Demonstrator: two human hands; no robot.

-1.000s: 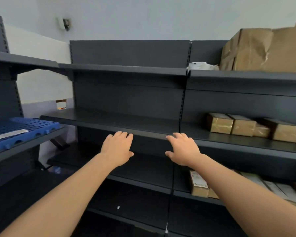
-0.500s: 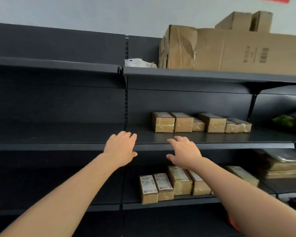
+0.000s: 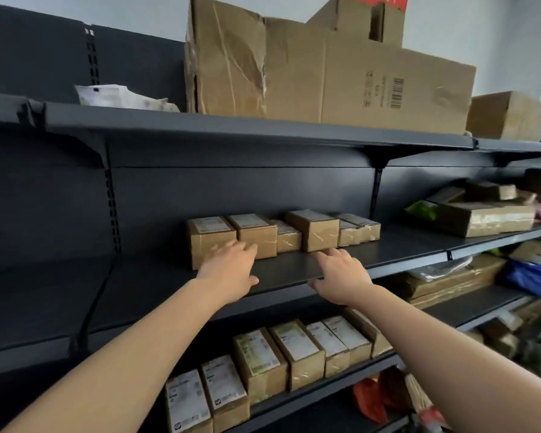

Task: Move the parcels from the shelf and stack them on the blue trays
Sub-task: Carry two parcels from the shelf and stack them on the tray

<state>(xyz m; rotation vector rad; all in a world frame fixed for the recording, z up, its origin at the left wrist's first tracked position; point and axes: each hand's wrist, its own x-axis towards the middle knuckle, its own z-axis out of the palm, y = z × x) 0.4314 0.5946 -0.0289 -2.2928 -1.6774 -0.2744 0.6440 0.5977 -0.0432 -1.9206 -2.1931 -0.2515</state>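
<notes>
Several small brown taped parcels (image 3: 313, 229) stand in a row on the dark middle shelf (image 3: 403, 245). My left hand (image 3: 231, 270) is open, its fingertips at the front of the leftmost parcel (image 3: 206, 242). My right hand (image 3: 341, 276) is open over the shelf's front edge, just below the taller parcel in the row, holding nothing. A second row of labelled parcels (image 3: 291, 354) sits on the shelf below, between my forearms. No blue tray is in view.
A large crumpled cardboard box (image 3: 325, 73) and a white bag (image 3: 122, 98) sit on the top shelf. At the right, flat brown packages (image 3: 481, 214), a blue bag (image 3: 534, 276) and stacked cardboard (image 3: 444, 282) crowd the shelves. An orange bag (image 3: 372, 398) lies lower down.
The view has swung right and closer to the shelves; the blue tray at the left has left the frame. Both open hands have reached forward to the middle-shelf parcels.
</notes>
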